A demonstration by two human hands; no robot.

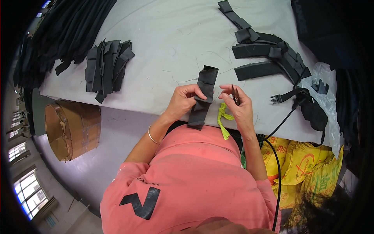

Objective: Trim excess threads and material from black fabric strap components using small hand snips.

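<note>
My left hand [183, 102] pinches a black fabric strip [207, 76] between thumb and fingers. The strip hangs over the table's near edge, its lower end close to my pink shirt. Just to the right, my right hand [242, 111] is curled round small dark thread snips [235, 94], partly hidden by the fingers. Its thumb and forefinger are a little apart from the strip. A knotted yellow-green ribbon [223, 117] lies beside this hand; whether it is tied to the snips I cannot tell.
Left on the pale table [156, 46] sits a pile of black strips [109, 64]; more strips [259, 70] lie at right. A black pouch with buckle strap [313, 111] rests near a plastic bag [325, 82]. Below are a cardboard box [83, 130] and yellow sacks [298, 160]. A black cord [278, 163] hangs right.
</note>
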